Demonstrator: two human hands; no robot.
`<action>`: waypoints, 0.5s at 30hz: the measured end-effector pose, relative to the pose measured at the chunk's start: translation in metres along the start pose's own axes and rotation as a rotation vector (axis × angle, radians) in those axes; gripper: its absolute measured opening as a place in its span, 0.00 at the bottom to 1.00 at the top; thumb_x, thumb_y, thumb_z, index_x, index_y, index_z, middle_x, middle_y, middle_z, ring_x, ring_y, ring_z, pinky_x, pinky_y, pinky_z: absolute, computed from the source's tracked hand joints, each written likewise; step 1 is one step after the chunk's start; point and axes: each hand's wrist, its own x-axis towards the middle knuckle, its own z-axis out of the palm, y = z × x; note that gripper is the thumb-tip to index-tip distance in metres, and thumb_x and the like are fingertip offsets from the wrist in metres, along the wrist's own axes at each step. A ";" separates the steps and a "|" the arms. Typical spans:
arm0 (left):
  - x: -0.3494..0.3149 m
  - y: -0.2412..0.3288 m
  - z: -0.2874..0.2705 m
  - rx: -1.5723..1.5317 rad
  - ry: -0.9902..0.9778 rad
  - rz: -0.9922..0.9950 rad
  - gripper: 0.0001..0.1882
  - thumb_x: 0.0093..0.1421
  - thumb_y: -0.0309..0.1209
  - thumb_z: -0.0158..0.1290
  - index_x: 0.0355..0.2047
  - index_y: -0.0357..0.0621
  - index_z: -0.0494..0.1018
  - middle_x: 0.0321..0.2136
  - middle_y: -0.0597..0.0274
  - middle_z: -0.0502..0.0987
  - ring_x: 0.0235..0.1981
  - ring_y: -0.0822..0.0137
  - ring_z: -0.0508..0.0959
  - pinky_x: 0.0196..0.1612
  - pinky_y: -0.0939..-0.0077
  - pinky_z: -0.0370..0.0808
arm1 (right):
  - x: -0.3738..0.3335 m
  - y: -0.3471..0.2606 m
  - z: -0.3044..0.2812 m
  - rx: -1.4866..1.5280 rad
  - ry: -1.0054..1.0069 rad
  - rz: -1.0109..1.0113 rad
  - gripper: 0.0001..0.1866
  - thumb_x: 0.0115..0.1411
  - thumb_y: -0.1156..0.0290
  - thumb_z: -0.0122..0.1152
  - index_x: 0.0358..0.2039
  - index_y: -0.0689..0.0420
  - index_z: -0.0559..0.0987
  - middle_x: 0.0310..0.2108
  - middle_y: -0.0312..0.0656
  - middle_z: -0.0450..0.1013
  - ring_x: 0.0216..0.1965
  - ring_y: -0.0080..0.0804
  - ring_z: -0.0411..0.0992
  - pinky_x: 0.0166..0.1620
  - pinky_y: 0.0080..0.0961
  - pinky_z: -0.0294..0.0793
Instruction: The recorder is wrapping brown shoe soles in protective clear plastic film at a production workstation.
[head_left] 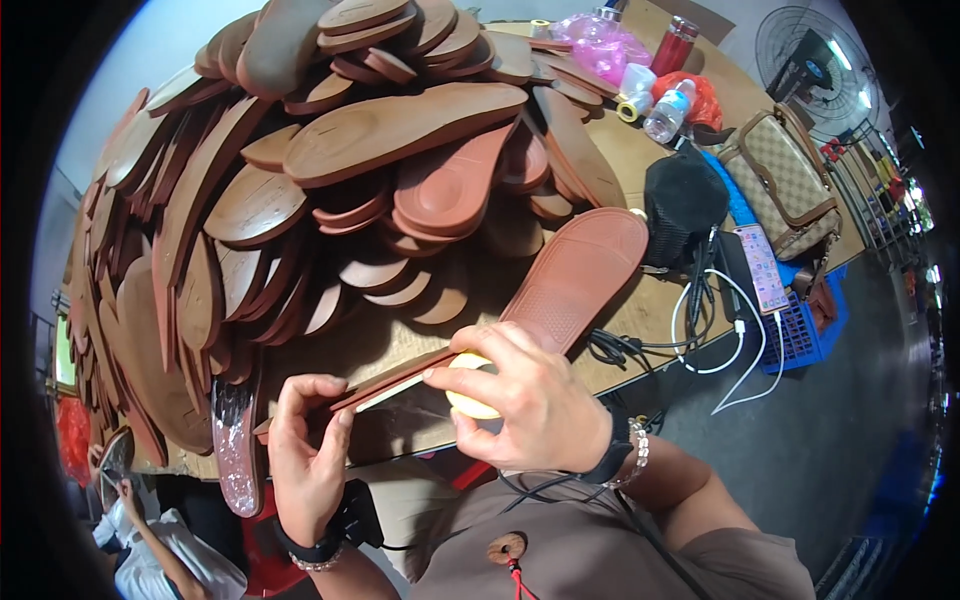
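Note:
My left hand (308,450) pinches one end of a thin reddish-brown shoe sole (395,376), seen nearly edge-on, between thumb and fingers. In my right hand (530,400) is a pale yellow round roll (472,388), which looks like a tape roll; the fingers wrap over its top and side. A pale strip (392,392) runs along the sole's near edge between the two hands. Just beyond my right hand lies a single reddish sole (580,280), textured face up. To the left, a sole covered in shiny clear film (236,455) juts over the table edge.
A tall heap of brown soles (400,135) fills the table's left and back. On the right are a black pouch (685,195), a charging phone (762,268), cables, a patterned handbag (785,180), a water bottle (670,112) and a blue basket (800,330). Another person (175,545) sits at lower left.

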 end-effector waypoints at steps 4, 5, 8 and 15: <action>0.008 0.009 0.013 0.180 0.063 0.044 0.11 0.64 0.25 0.65 0.44 0.37 0.76 0.35 0.64 0.79 0.39 0.72 0.78 0.47 0.76 0.75 | 0.001 0.000 -0.004 -0.036 -0.001 0.024 0.21 0.48 0.73 0.70 0.46 0.52 0.86 0.47 0.48 0.77 0.46 0.50 0.78 0.49 0.41 0.82; 0.010 0.009 0.016 0.288 0.090 0.092 0.11 0.62 0.25 0.67 0.41 0.36 0.78 0.33 0.62 0.81 0.37 0.71 0.79 0.44 0.75 0.76 | 0.000 -0.001 -0.004 -0.032 -0.012 0.048 0.21 0.48 0.74 0.70 0.46 0.53 0.86 0.47 0.48 0.77 0.47 0.50 0.78 0.50 0.41 0.82; 0.015 0.016 0.009 0.255 -0.048 0.021 0.12 0.66 0.29 0.65 0.45 0.35 0.79 0.38 0.62 0.83 0.41 0.73 0.80 0.49 0.77 0.77 | 0.000 0.003 -0.006 -0.017 -0.019 0.032 0.17 0.52 0.71 0.68 0.44 0.53 0.86 0.45 0.46 0.75 0.46 0.47 0.76 0.47 0.39 0.82; 0.017 0.013 -0.006 0.567 -0.173 0.174 0.22 0.64 0.35 0.66 0.57 0.42 0.81 0.44 0.57 0.86 0.44 0.60 0.82 0.59 0.67 0.72 | 0.002 0.006 -0.007 0.025 -0.036 0.023 0.17 0.54 0.67 0.72 0.45 0.53 0.87 0.45 0.45 0.75 0.46 0.46 0.76 0.50 0.39 0.79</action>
